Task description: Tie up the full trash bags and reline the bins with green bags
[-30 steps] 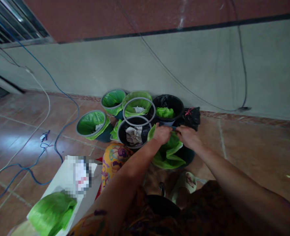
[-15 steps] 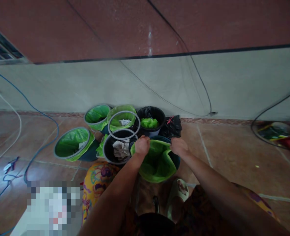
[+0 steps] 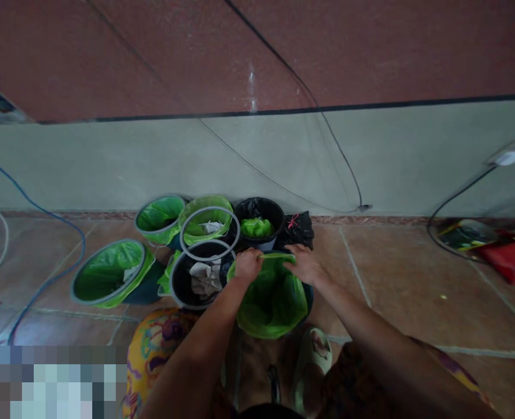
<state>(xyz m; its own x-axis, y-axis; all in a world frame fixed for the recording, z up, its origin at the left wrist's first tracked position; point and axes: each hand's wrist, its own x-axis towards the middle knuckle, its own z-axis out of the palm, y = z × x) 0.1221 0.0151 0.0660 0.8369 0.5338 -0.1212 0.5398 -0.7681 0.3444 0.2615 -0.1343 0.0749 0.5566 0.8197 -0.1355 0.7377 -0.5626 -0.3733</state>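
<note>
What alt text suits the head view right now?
The left hand grips the far edge of a green liner in a bin; the right hand touches that edge. Other lined bins and a black bag sit near a wall.

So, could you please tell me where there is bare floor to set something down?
Bare floor lies between the black bag and black cable, with a narrower strip between the blue cable and nearest bin. Bins crowd close around the left hand.

Your left forearm and right forearm reach forward, converging, both bare. Your left hand, back uppermost, has its fingers curled; your right hand, near it, extends its fingers inward, thumb held apart from them.
</note>
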